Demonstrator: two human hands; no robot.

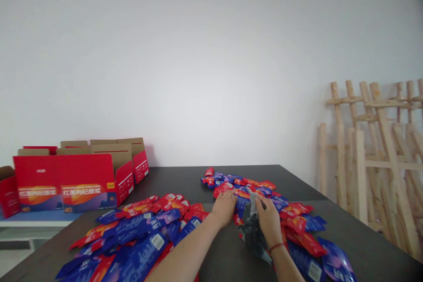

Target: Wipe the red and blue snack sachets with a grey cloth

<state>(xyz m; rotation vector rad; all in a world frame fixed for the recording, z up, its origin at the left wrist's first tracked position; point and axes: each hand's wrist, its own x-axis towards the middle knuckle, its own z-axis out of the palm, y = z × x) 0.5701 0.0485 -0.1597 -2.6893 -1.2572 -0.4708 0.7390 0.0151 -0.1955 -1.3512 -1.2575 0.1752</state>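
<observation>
Red and blue foil sachets (264, 194) lie in a long heap across a dark table (185, 180). More of them, a second spread of sachets (139, 233), cover the near left. My left hand (225, 208) rests palm down on the sachets in the middle, fingers curled over them. My right hand (269, 222) is closed on a bundle of grey-backed sachets (251, 224) held upright just right of the left hand. A red band sits on my right wrist.
Open red cardboard boxes (76, 180) stand on a low white shelf at the left. Wooden frames (373, 158) lean against the white wall at the right. The table's far edge meets the wall.
</observation>
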